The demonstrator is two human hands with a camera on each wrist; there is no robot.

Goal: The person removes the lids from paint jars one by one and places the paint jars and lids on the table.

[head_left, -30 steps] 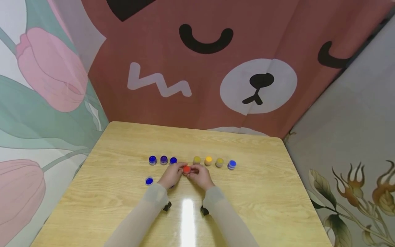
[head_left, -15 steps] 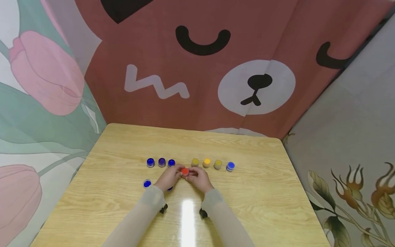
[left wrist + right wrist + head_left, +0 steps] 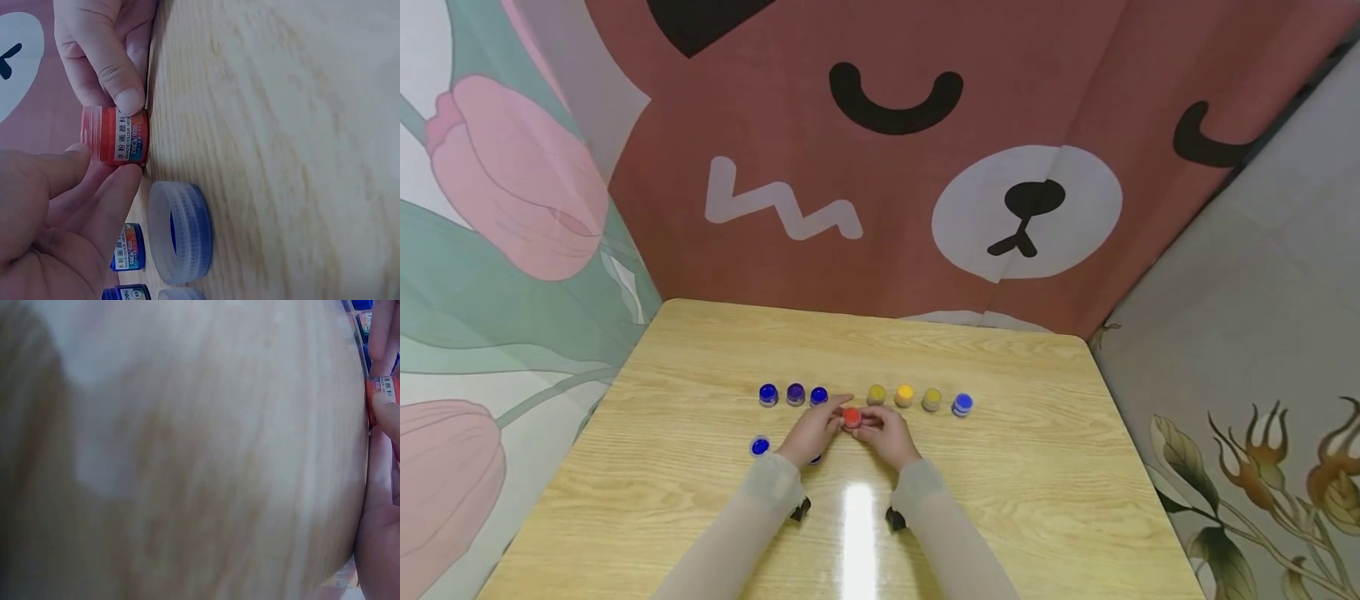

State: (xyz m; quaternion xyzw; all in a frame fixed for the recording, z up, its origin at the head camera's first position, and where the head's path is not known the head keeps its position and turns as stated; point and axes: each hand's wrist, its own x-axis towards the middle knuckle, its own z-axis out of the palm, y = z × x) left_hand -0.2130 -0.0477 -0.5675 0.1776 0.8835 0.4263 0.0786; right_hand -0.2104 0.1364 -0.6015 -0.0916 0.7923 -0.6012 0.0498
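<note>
A small red jar of gouache paint (image 3: pixel 851 417), its clear lid on, sits between both hands at the middle of the table. My left hand (image 3: pixel 808 435) holds it from the left; in the left wrist view that thumb lies against the lid (image 3: pixel 92 134) and a finger reaches the jar's base. My right hand (image 3: pixel 887 433) grips it from the right, thumb over the printed label (image 3: pixel 130 139). Close to the left hand lies a clear lid stained blue (image 3: pixel 181 232). In the right wrist view, the red jar (image 3: pixel 380 394) shows only at the right edge.
Behind the left hand stand blue and purple paint jars (image 3: pixel 795 394) in a row. To the right, yellowish jars, an orange-yellow jar (image 3: pixel 904 395) and a blue jar (image 3: pixel 962 405) continue the line. Another blue-stained lid (image 3: pixel 760 447) lies left on the wooden table (image 3: pixel 1037 483).
Both hands keep hold of the red jar and have drawn slightly toward the body since the first frame. The head view has shifted a little; the other jars stay in place.
</note>
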